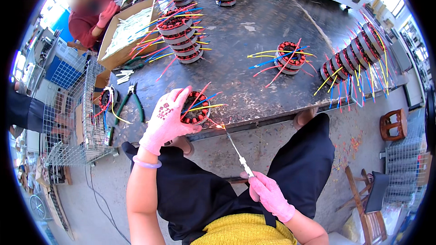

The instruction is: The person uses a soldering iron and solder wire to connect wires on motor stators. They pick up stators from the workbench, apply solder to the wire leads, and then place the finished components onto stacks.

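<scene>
A dark, scuffed workbench point(231, 81) is set in a cluttered workshop with a grey concrete floor point(118, 190). On its far side, stacks of grey ring-shaped motor stators with red windings point(181, 36) are stood upright, and another long stack point(354, 54) is leaned over at the right. At the far left, a cardboard box of white tubes point(106, 63) is placed beside a co-worker in a dark red top point(86, 25). Green-handled pliers point(139, 106) are laid left of the near work.

At the near edge, a grey ring stator with red windings and coloured leads point(198, 119) is gripped by the pink-gloved left hand point(165, 115), its fingers curled about the left side. A slim white-handled tool with a thin metal stem point(235, 149) is held firmly in the closed, pink-gloved right hand point(270, 196). An orange glow point(220, 127) is seen where its tip is met by a red lead point(212, 122); whether the two are touching cannot be made out through the glare.

For good work, the stator should be kept steady, the heat confined to the lead's end, and the neighbouring leads and gloved fingertips held well clear.
</scene>
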{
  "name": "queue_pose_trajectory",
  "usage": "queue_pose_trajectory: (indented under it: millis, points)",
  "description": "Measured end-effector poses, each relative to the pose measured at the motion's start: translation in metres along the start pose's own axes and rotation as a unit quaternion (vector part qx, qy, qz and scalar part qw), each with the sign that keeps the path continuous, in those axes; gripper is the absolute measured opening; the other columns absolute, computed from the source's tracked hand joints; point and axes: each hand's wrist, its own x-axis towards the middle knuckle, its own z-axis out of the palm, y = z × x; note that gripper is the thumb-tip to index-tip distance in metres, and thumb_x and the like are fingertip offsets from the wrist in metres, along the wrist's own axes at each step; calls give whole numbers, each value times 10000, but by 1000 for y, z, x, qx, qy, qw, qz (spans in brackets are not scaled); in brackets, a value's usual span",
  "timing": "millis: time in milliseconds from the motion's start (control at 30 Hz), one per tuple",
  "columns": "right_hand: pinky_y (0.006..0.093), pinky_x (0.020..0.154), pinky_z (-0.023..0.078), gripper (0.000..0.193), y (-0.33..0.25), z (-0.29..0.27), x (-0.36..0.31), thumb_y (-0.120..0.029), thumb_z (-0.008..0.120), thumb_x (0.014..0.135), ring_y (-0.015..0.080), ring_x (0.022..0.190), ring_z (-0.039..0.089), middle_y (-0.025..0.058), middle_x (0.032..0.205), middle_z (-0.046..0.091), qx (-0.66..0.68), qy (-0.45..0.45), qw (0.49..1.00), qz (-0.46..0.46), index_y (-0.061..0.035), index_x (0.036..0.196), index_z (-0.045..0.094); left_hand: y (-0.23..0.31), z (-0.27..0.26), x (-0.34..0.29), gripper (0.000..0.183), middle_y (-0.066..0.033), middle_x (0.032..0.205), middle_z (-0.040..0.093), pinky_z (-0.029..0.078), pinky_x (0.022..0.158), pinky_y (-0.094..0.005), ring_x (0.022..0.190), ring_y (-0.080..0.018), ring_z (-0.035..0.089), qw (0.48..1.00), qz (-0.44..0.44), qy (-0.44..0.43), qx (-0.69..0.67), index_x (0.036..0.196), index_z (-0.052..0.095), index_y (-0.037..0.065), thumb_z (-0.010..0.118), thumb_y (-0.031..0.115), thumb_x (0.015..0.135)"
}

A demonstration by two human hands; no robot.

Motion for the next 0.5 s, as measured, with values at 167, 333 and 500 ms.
queue_pose_trajectory:
  millis: [167, 333, 500]
  points:
    - [223, 545, 318, 360, -4, 2, -7, -252, 487, 1057, 46, 587, 395, -52, 650, 440, -4, 12, 1000, 0, 5, 1292, 579, -2, -1, -2, 1005, -180, 1321, 538, 417, 1053, -432, 1213, -383, 529, 1000, 0, 1, -10, 1409, 472, 4, 908, 321, 562]
    - [207, 521, 282, 357, -4, 8, -9, -237, 492, 1058, 38, 576, 368, -61, 659, 444, 0, 20, 1000, -1, 3, 1312, 569, -3, -2, -3, 1002, -181, 1325, 536, 421, 1046, -429, 1215, -383, 529, 1000, 1, -1, -9, 1406, 473, 1, 904, 335, 565]
    - [203, 521, 268, 356, 6, 11, -8, -242, 478, 1061, 39, 565, 353, -62, 650, 433, 3, 32, 999, -30, -2, 1305, 574, -4, 3, -4, 1006, -181, 1332, 534, 423, 1043, -431, 1218, -388, 526, 1000, 10, 15, -7, 1413, 466, -1, 897, 352, 574]
